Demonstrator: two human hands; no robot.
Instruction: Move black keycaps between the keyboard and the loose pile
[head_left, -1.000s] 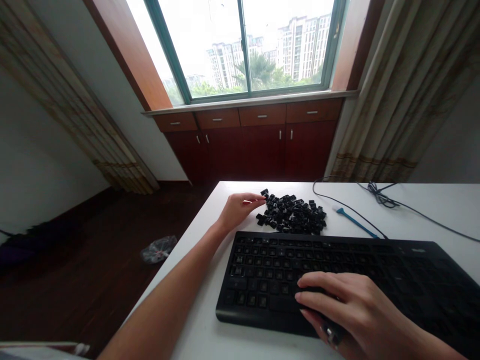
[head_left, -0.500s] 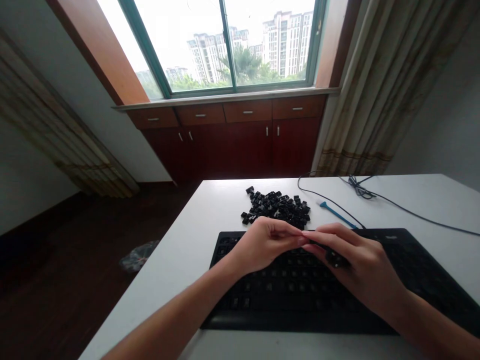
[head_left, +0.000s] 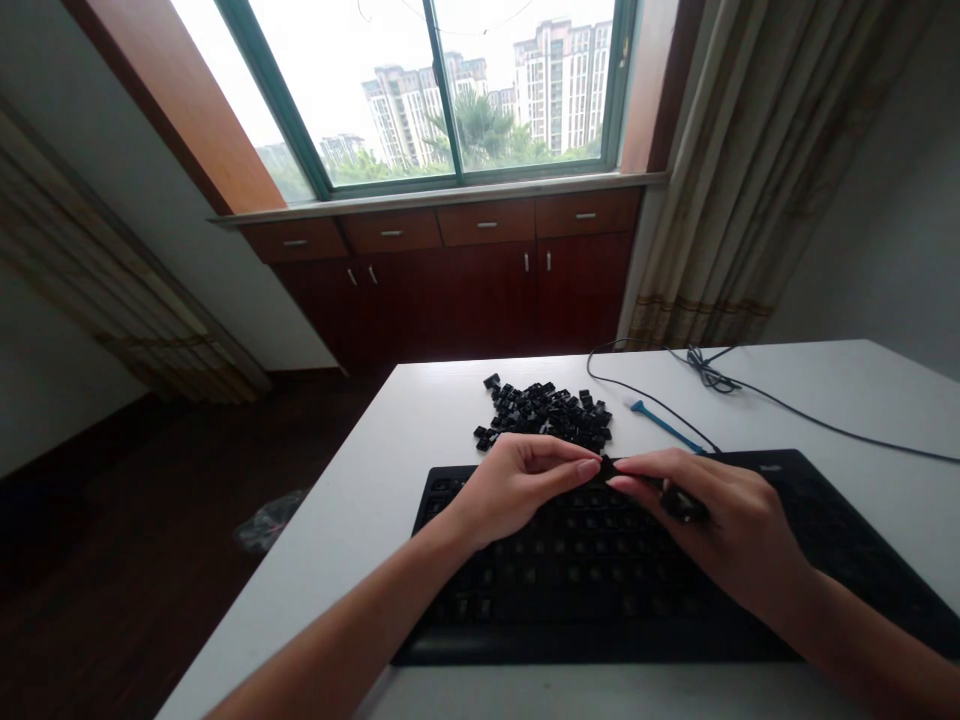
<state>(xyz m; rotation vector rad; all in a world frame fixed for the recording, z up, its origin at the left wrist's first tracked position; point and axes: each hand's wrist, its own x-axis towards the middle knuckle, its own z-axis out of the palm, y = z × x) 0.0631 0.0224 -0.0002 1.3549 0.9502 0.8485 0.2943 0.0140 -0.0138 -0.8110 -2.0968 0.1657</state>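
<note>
My left hand (head_left: 517,485) is closed in a pinch, thumb and forefinger on a small black keycap (head_left: 607,468) above the keyboard. My right hand (head_left: 727,510) meets it from the other side, its fingertips closed at the keycap's right edge. Under the curled right fingers shows another dark piece (head_left: 682,504), perhaps more keycaps; its shape is unclear. Beneath both hands lies the black keyboard (head_left: 600,640), many of its key positions bare of caps. Just behind it is a heap of loose black keycaps (head_left: 547,410).
A blue stick-like tool (head_left: 666,427) lies behind the keyboard. The black cable (head_left: 817,422) runs over the white table (head_left: 352,520), with a bundled coil at the back. On the floor at left is a clear plastic bag (head_left: 270,522). Cabinets (head_left: 450,290) stand beyond.
My fingertips have drawn slightly apart, and the keycap now shows between them. The whole view has shifted a little; the heap and the keyboard look unchanged.
</note>
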